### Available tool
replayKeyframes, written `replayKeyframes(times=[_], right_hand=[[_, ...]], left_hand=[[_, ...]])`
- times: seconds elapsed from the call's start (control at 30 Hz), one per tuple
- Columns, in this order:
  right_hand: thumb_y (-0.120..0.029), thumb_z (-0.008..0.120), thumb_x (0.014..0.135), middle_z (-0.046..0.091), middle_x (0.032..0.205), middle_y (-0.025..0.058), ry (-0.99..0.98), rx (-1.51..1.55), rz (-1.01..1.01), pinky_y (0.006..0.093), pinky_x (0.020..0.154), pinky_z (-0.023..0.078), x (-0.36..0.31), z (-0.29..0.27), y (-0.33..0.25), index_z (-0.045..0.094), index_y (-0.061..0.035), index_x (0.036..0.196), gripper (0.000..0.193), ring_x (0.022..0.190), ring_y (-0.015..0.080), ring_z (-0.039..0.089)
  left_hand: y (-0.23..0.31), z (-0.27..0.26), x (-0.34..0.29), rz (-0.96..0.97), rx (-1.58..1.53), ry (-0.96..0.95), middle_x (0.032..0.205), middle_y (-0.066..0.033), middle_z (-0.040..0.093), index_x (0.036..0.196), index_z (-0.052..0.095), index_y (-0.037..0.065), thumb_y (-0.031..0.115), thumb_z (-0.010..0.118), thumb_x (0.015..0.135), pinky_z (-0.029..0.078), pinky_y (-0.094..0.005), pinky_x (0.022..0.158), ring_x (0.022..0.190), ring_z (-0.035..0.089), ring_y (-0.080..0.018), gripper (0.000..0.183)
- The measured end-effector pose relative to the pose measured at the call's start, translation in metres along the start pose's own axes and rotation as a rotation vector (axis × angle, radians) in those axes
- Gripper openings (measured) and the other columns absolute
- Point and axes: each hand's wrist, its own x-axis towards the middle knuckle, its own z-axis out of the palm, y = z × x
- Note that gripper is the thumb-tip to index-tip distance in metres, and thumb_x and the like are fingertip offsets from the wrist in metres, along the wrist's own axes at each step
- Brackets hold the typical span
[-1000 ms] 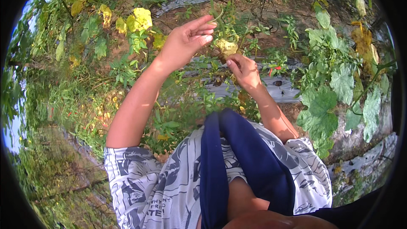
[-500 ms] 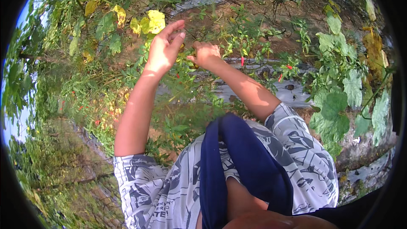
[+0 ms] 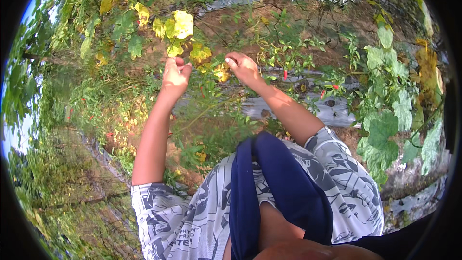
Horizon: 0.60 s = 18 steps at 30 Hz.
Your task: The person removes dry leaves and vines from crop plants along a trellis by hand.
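Observation:
My left hand [image 3: 174,78] is raised among the plants with its fingers curled in, just below a cluster of bright yellow leaves [image 3: 183,25]. What its fingers hold, if anything, cannot be made out. My right hand [image 3: 245,71] is bent inward, thumb and forefinger close together beside a withered yellow leaf [image 3: 221,73]. Anything pinched there is too small to tell. Between the two hands hangs another yellow leaf [image 3: 200,53]. Right of my right hand, a red chilli pepper [image 3: 285,74] hangs on a green chilli plant [image 3: 284,50].
More red chillies [image 3: 335,86] show farther right. Silver plastic mulch [image 3: 308,108] covers the bed under the plants. Large pale green vine leaves [image 3: 382,130] hang on the right, and dense climbing foliage [image 3: 53,67] stands on the left. Brown soil [image 3: 317,33] lies beyond my hands.
My left hand has come down and slightly left, and its fingers, apart before, are now curled. My right hand has shifted a little right and down, widening the gap where yellow leaves now show.

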Motion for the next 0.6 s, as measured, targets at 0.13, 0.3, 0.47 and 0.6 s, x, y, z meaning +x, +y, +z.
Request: replayKeyframes(times=[0.13,0.3,0.47,0.6], right_hand=[[-0.045,0.056,0.086,0.066,0.089,0.0113,-0.027,-0.060,-0.139,0.0398,0.076,0.048,-0.003,0.011,-0.006,0.067,-0.0151,0.100,0.035,0.083,0.0306,0.062],[-0.048,0.056,0.088,0.064,0.072,0.0058,-0.212,0.150,0.105,0.0355,0.061,0.048,-0.005,0.024,0.007,0.068,-0.0112,0.094,0.039,0.065,0.0219,0.063],[-0.040,0.061,0.088,0.064,0.075,-0.0007,-0.263,0.575,0.421,0.0324,0.060,0.047,-0.002,0.004,0.015,0.065,-0.0099,0.082,0.031,0.067,0.0121,0.062],[-0.024,0.063,0.088,0.066,0.080,0.0001,-0.161,0.933,0.594,0.0366,0.069,0.049,-0.005,-0.018,0.003,0.061,-0.0141,0.086,0.011,0.066,0.0145,0.061]], left_hand=[[0.007,0.005,0.022,-0.259,-0.545,0.039,0.128,-0.0203,0.047,0.129,0.036,-0.004,0.022,0.057,0.088,0.034,-0.0369,0.102,0.121,0.045,-0.0268,0.052],[0.010,0.005,0.034,-0.437,-1.205,-0.217,0.147,-0.0214,0.020,0.139,0.017,-0.006,0.014,0.039,0.094,0.026,-0.0548,0.109,0.133,0.026,-0.0418,0.054],[0.014,0.026,0.030,-0.449,-1.344,-0.206,0.137,-0.0276,0.032,0.134,0.015,-0.006,0.001,0.043,0.091,0.042,-0.0501,0.101,0.124,0.041,-0.0396,0.052],[0.015,0.040,0.033,-0.388,-1.346,-0.310,0.124,-0.0207,0.045,0.122,0.028,-0.004,0.002,0.046,0.093,0.048,-0.0443,0.095,0.113,0.051,-0.0317,0.035]])
